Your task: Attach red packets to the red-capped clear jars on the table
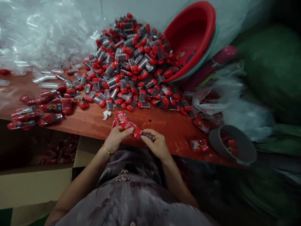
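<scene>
Near the table's front edge, my left hand (pixel 117 137) pinches a red printed wrapper (pixel 131 128) between thumb and fingers. My right hand (pixel 155 142) is closed on a small clear tube with dark contents (pixel 148 136), whose left end meets the wrapper. Another red wrapper (pixel 122 116) lies on the table just behind my left hand. Beyond both hands rises a big pile of clear tubes with red caps (pixel 127 69). Filled red packets (pixel 50 108) lie in a group to the left.
Clear empty tubes (pixel 47 34) are heaped at the back left. A red basin (pixel 188 37) leans behind the pile. On the right are a plastic bag (pixel 242 110) and a grey round container (pixel 217 145). An open cardboard box (pixel 35 185) with red packets stands below the table's left edge.
</scene>
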The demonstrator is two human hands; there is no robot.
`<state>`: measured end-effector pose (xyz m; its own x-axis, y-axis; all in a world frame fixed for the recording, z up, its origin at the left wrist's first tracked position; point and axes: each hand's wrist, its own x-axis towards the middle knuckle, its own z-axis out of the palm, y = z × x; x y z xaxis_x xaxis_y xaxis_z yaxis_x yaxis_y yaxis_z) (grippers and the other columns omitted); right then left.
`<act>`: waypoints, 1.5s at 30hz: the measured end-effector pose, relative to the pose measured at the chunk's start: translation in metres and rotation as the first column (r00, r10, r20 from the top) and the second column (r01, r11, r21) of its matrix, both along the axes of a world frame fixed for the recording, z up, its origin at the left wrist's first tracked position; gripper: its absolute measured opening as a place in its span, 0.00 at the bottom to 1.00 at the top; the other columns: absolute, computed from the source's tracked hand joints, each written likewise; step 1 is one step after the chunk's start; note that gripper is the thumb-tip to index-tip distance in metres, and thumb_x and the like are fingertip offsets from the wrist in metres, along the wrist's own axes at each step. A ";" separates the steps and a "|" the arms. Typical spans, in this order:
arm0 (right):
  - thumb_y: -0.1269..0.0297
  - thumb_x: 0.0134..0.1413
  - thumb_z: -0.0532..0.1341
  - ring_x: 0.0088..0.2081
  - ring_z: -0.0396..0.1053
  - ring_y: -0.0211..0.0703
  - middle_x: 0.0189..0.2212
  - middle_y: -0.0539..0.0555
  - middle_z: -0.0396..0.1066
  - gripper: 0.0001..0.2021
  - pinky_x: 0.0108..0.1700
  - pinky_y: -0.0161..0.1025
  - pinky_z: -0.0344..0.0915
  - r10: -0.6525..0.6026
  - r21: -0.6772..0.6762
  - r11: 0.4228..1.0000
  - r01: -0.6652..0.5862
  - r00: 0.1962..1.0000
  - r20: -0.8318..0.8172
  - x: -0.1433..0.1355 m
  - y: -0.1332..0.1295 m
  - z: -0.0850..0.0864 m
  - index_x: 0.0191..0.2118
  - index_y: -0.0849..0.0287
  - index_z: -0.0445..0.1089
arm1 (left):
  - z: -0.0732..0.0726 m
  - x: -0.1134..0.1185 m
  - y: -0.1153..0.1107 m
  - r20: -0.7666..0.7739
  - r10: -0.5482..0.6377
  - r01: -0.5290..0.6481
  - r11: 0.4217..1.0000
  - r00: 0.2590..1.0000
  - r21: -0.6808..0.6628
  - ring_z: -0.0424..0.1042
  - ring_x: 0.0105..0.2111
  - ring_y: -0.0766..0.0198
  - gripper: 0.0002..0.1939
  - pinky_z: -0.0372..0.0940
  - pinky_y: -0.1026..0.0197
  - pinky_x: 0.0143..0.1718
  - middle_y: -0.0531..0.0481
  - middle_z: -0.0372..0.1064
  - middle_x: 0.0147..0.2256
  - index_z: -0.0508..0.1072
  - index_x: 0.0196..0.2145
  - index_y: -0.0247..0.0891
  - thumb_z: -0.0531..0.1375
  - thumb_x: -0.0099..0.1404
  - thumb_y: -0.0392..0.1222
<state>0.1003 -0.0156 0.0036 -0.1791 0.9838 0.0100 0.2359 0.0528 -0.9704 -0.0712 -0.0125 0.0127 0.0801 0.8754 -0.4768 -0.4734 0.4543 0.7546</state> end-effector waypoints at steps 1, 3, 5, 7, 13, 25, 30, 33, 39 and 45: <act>0.59 0.47 0.62 0.26 0.65 0.36 0.25 0.49 0.71 0.09 0.29 0.33 0.63 0.002 0.015 1.000 -0.002 1.000 0.000 -0.001 -0.001 -0.002 0.32 0.58 0.72 | 0.000 0.004 -0.001 -0.008 0.020 -0.020 1.000 1.000 0.023 0.72 0.25 0.66 0.19 0.67 0.63 0.33 0.49 0.75 0.26 0.76 0.26 0.33 0.73 0.37 0.46; 0.57 0.50 0.61 0.26 0.66 0.37 0.25 0.50 0.71 0.10 0.29 0.33 0.63 -0.013 0.033 0.999 0.013 1.000 -0.001 -0.004 -0.003 -0.007 0.34 0.57 0.71 | -0.001 0.012 -0.002 -0.004 0.056 -0.056 0.997 0.998 0.060 0.71 0.26 0.66 0.20 0.67 0.63 0.34 0.50 0.75 0.26 0.76 0.26 0.33 0.73 0.36 0.46; 0.56 0.52 0.59 0.25 0.66 0.37 0.26 0.50 0.70 0.11 0.27 0.33 0.63 -0.085 0.066 0.994 0.085 0.996 0.008 -0.008 -0.005 -0.011 0.37 0.57 0.70 | -0.003 0.020 -0.004 -0.002 0.071 -0.071 0.994 0.997 0.078 0.70 0.26 0.67 0.19 0.66 0.63 0.34 0.50 0.75 0.26 0.76 0.26 0.33 0.73 0.36 0.47; 0.55 0.54 0.58 0.24 0.65 0.36 0.26 0.50 0.70 0.12 0.25 0.33 0.62 -0.158 0.096 0.983 0.155 0.987 0.020 -0.011 -0.007 -0.015 0.40 0.56 0.69 | -0.005 0.025 -0.005 -0.023 0.080 -0.077 0.993 0.997 0.093 0.69 0.25 0.68 0.19 0.65 0.65 0.33 0.51 0.74 0.24 0.76 0.24 0.33 0.73 0.36 0.48; 0.50 0.57 0.54 0.17 0.58 0.32 0.20 0.45 0.63 0.14 0.18 0.31 0.56 -0.158 -0.034 0.987 0.155 0.978 -0.139 -0.025 -0.010 -0.023 0.37 0.56 0.63 | -0.008 0.026 -0.006 -0.082 0.127 -0.112 0.980 0.989 0.166 0.64 0.22 0.71 0.20 0.61 0.67 0.28 0.54 0.68 0.19 0.75 0.22 0.34 0.68 0.44 0.56; 0.49 0.60 0.51 0.19 0.58 0.32 0.24 0.45 0.61 0.14 0.21 0.31 0.58 0.059 -0.079 0.993 -0.084 0.961 -0.271 -0.029 -0.014 -0.024 0.42 0.54 0.60 | -0.006 0.031 -0.004 -0.058 0.091 -0.077 0.975 0.994 0.207 0.65 0.16 0.68 0.21 0.61 0.66 0.18 0.52 0.69 0.19 0.77 0.33 0.32 0.66 0.50 0.53; 0.47 0.59 0.53 0.15 0.51 0.28 0.21 0.42 0.57 0.15 0.18 0.30 0.59 0.108 -0.133 0.977 -0.166 0.924 -0.366 -0.030 -0.011 -0.019 0.39 0.54 0.59 | -0.002 0.023 -0.003 -0.054 -0.113 0.122 0.971 0.992 0.205 0.66 0.13 0.65 0.19 0.61 0.64 0.14 0.51 0.69 0.17 0.76 0.32 0.31 0.66 0.50 0.51; 0.48 0.58 0.54 0.14 0.49 0.26 0.22 0.41 0.58 0.15 0.18 0.30 0.60 0.121 -0.146 0.970 -0.193 0.909 -0.398 -0.029 -0.010 -0.017 0.42 0.54 0.59 | 0.000 0.019 -0.002 -0.077 -0.099 0.114 0.966 0.992 0.233 0.70 0.18 0.64 0.18 0.65 0.64 0.19 0.48 0.72 0.21 0.77 0.30 0.31 0.67 0.50 0.50; 0.50 0.57 0.56 0.16 0.54 0.28 0.22 0.43 0.62 0.14 0.18 0.29 0.59 0.073 -0.120 0.986 -0.114 0.950 -0.305 -0.029 -0.011 -0.016 0.40 0.56 0.63 | -0.004 0.022 -0.003 -0.011 0.032 -0.029 0.975 0.999 0.220 0.70 0.22 0.65 0.19 0.66 0.65 0.22 0.49 0.73 0.23 0.78 0.36 0.32 0.67 0.50 0.49; 0.47 0.55 0.57 0.16 0.57 0.28 0.24 0.44 0.64 0.17 0.22 0.31 0.63 0.109 -0.190 0.958 -0.213 0.887 -0.448 -0.035 -0.010 -0.018 0.42 0.55 0.62 | -0.003 0.013 -0.002 0.043 -0.180 0.174 0.978 0.983 0.118 0.63 0.12 0.67 0.25 0.59 0.66 0.12 0.57 0.59 0.13 0.76 0.41 0.30 0.65 0.52 0.52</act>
<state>0.0650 -0.0254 -0.0147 -0.3647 0.9259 -0.0982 -0.1987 -0.1805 -0.9633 -0.0580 -0.0140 0.0096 0.2614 0.8930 -0.3664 -0.4341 0.4478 0.7817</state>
